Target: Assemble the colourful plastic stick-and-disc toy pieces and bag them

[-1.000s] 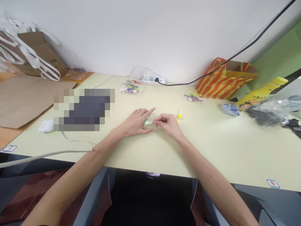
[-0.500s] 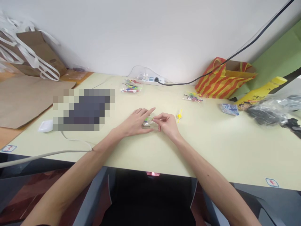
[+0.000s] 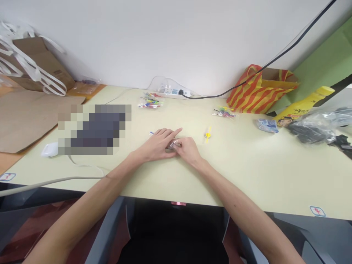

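My left hand [image 3: 159,146] lies flat on the tabletop with its fingers stretched out and the thumb apart. Between its thumb and index finger is a small clear plastic bag [image 3: 173,145], crumpled and shiny. My right hand [image 3: 187,149] is closed, its fingertips pinching the bag's right side. The bag's contents are mostly hidden by my hands. A blue tip [image 3: 151,133] of some thin piece sticks out past my left hand. To the right of my hands lies a yellow piece [image 3: 207,135] with a round middle and thin arms.
Packets of colourful small parts lie near the power strip [image 3: 176,91] and before the striped bag [image 3: 255,91]. At right are a yellow bottle [image 3: 302,106] and a plastic bag of dark items [image 3: 313,130]. A white charger [image 3: 50,149] and its cable are at left.
My right hand has moved left, closer to my left hand, and its fingers have curled more. The green piece in the bag is now out of sight; a blue tip shows beyond my left hand.
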Motion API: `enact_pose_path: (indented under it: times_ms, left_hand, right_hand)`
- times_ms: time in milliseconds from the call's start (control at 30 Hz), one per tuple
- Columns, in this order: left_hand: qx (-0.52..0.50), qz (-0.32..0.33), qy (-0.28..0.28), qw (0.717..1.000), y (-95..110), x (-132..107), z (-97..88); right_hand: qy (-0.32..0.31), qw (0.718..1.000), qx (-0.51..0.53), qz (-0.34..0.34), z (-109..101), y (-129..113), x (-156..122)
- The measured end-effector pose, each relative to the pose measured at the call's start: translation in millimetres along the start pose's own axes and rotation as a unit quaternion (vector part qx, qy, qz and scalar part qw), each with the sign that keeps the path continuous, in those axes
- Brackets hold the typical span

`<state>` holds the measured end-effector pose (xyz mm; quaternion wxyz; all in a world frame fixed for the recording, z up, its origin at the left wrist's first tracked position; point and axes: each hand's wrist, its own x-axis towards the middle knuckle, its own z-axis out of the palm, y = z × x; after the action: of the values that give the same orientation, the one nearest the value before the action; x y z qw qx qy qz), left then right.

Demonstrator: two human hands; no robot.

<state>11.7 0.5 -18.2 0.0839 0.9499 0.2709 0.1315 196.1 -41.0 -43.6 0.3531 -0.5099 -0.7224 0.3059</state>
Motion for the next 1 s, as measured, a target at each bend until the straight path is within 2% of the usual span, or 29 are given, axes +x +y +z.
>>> enact_pose_path:
  times_ms: [100, 167, 233, 300, 333, 400, 500, 567, 700, 800, 933, 1000]
  left_hand:
    - [0.001, -0.006, 0.002, 1.000, 0.2, 0.1, -1.8]
    - [0.001, -0.016, 0.001, 1.000, 0.0, -0.3, -3.1]
    - [-0.001, -0.026, -0.001, 1.000, -0.9, -1.0, -4.2]
    - [-0.007, -0.033, -0.002, 0.999, -2.5, -1.9, -5.2]
    - [-0.011, -0.034, 0.000, 0.999, -3.4, -2.3, -5.6]
    - [-0.019, -0.034, 0.007, 0.999, -5.5, -3.0, -6.6]
    - [-0.020, -0.040, 0.012, 0.999, -9.3, -3.7, -8.1]
    - [-0.012, -0.049, 0.007, 0.999, -12.0, -4.1, -8.6]
    - [-0.003, -0.061, -0.005, 0.998, -15.6, -5.0, -7.8]
    - [-0.011, -0.064, -0.009, 0.998, -15.8, -5.1, -6.3]
    - [-0.018, -0.060, -0.011, 0.998, -14.0, -4.9, -5.4]
    - [-0.024, -0.059, -0.011, 0.998, -12.8, -4.7, -5.4]
  right_hand:
    - [0.013, 0.999, 0.037, 0.009, -14.8, 1.9, 1.5]
    - [0.061, 0.997, 0.031, 0.023, -36.1, 5.9, -0.2]
    - [0.143, 0.986, -0.072, 0.042, -63.4, 11.6, -5.0]
    - [0.207, 0.953, -0.201, 0.097, -90.1, 17.6, -12.8]
    - [0.210, 0.939, -0.240, 0.127, -101.0, 20.3, -17.3]
    - [0.164, 0.935, -0.265, 0.172, -115.2, 24.6, -26.2]
    - [0.082, 0.945, -0.239, 0.207, -119.0, 29.6, -34.3]
    - [0.062, 0.950, -0.226, 0.207, -115.7, 33.6, -34.7]
    - [0.067, 0.958, -0.215, 0.176, -111.2, 43.5, -29.8]
    - [0.103, 0.970, -0.160, 0.149, -111.1, 45.7, -27.1]
    - [0.124, 0.989, -0.019, 0.085, -110.0, 34.6, -25.8]
    - [0.116, 0.992, 0.005, 0.050, -107.9, 26.3, -25.5]
